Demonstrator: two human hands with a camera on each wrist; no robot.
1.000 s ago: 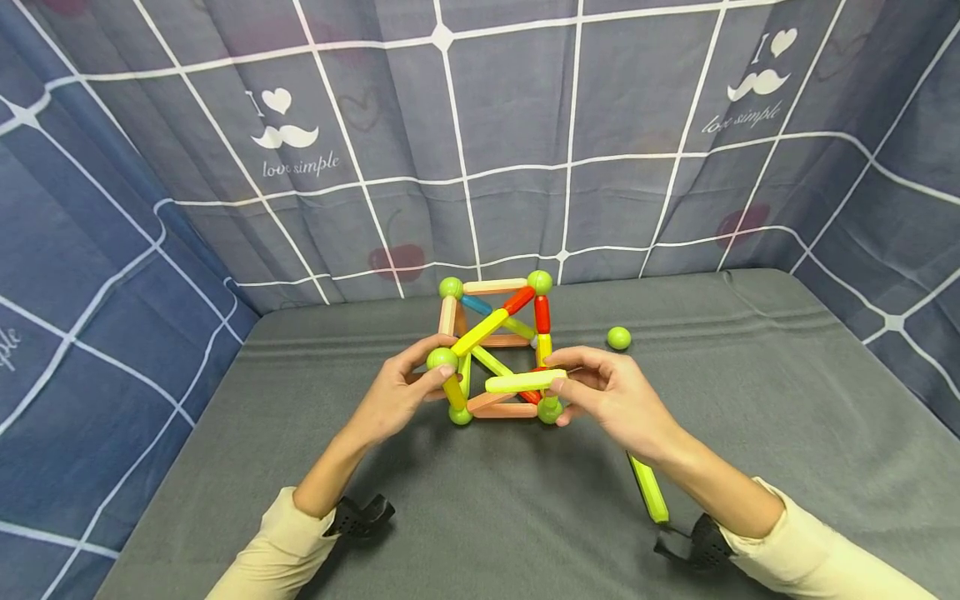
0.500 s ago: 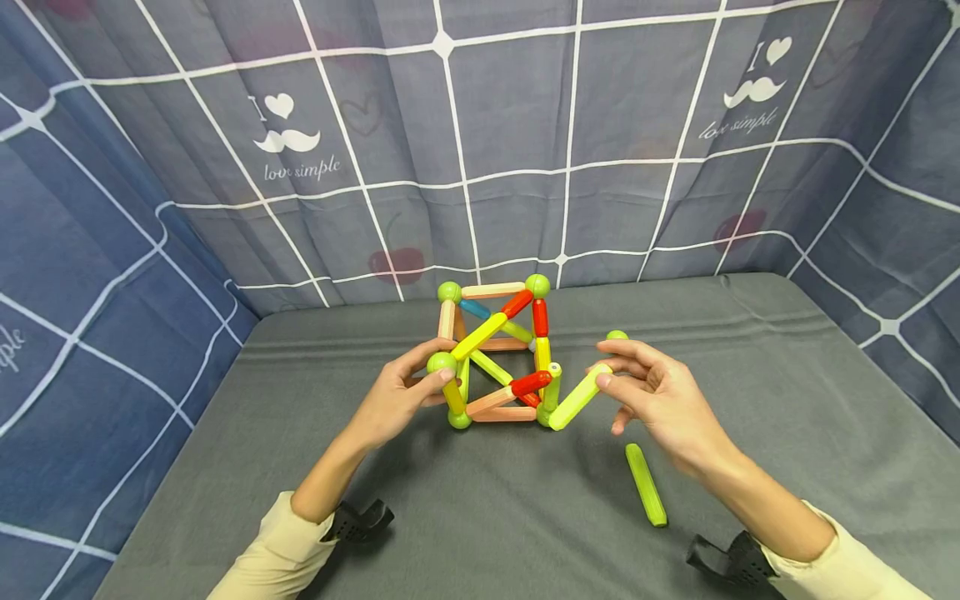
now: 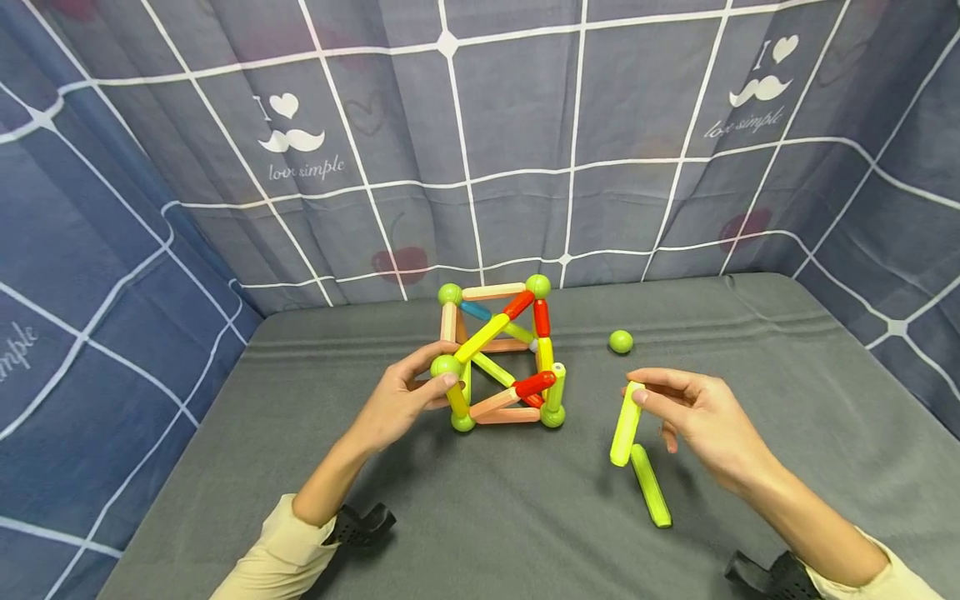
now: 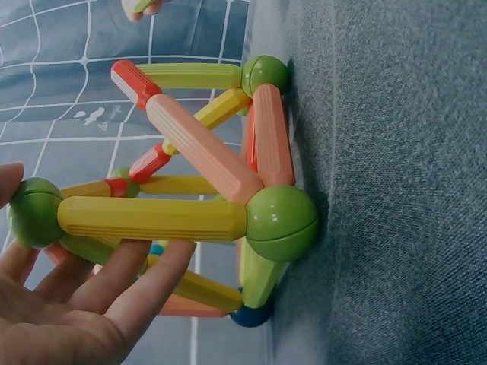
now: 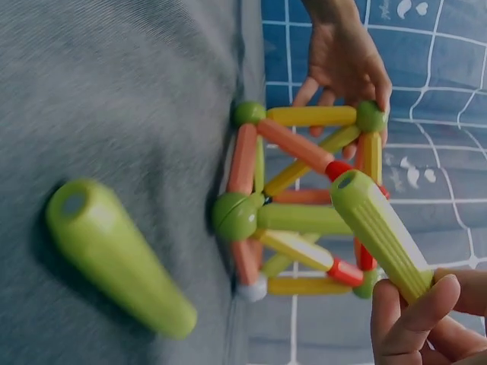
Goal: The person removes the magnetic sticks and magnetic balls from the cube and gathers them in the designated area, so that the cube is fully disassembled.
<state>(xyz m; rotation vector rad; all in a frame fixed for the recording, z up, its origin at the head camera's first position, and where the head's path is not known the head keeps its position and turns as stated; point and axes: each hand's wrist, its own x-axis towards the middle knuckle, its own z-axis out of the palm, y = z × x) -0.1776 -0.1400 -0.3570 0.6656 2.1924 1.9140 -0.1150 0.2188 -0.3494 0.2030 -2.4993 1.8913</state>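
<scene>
On the cloth stands a box-like frame of magnetic building rods and balls, with a salmon rod (image 3: 508,415) along its lower front edge. My left hand (image 3: 393,408) pinches the green ball (image 4: 36,213) at the frame's upper front-left corner, fingers behind the yellow rod (image 4: 152,219) below it. At the front right, a green rod (image 3: 556,388) stands upright on a green ball (image 3: 552,416), its top end bare. My right hand (image 3: 701,417) pinches one end of a yellow-green rod (image 3: 624,429), away from the frame. The rod's other end points down, toward the front.
A similar green rod (image 3: 651,486) lies on the cloth just below the right hand's rod. One loose green ball (image 3: 621,342) rests to the right of the frame. A checked curtain (image 3: 517,125) hangs close behind the frame.
My right hand has moved right and toward me, carrying the yellow-green rod away from the frame's front and tilting it steeper. The left hand stays at the corner ball.
</scene>
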